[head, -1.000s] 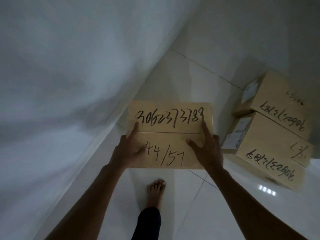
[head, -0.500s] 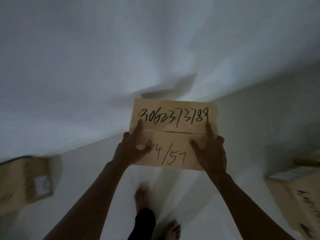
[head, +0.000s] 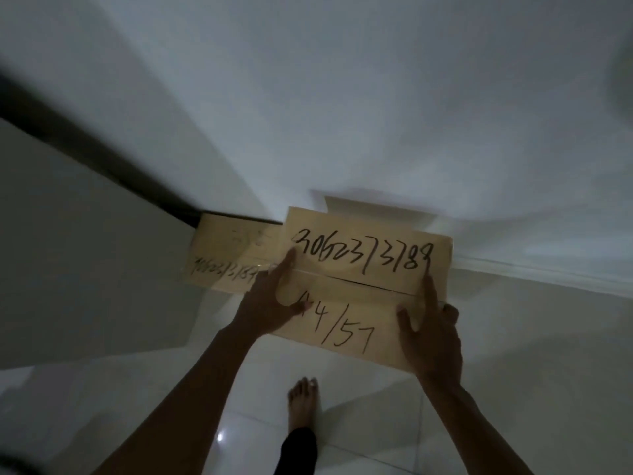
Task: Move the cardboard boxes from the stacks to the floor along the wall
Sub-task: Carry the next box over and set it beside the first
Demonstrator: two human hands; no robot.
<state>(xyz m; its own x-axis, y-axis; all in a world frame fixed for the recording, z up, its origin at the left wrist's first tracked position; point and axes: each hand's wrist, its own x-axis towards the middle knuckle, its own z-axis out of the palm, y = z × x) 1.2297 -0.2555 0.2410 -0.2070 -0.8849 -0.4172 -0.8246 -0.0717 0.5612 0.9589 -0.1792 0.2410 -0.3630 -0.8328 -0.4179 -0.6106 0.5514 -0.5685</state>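
Two tan rectangular cardboard boxes. Carried box, centre frame, marked "3062373783" and "44/57"; left hand and right hand clasp its sides, fingers spread on top. Second box, at 9 o'clock of it by the white wall, writing blurred.

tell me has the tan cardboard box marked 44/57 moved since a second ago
Yes. The tan cardboard box marked 44/57, held in both hands, has been carried away from the stack toward the white wall's baseboard, beside another box there.

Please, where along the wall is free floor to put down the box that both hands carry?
Free floor lies right of the carried box, along the white baseboard. Left is crowded: another box sits against the wall by the dark edge. Left hand and right hand grip the box.
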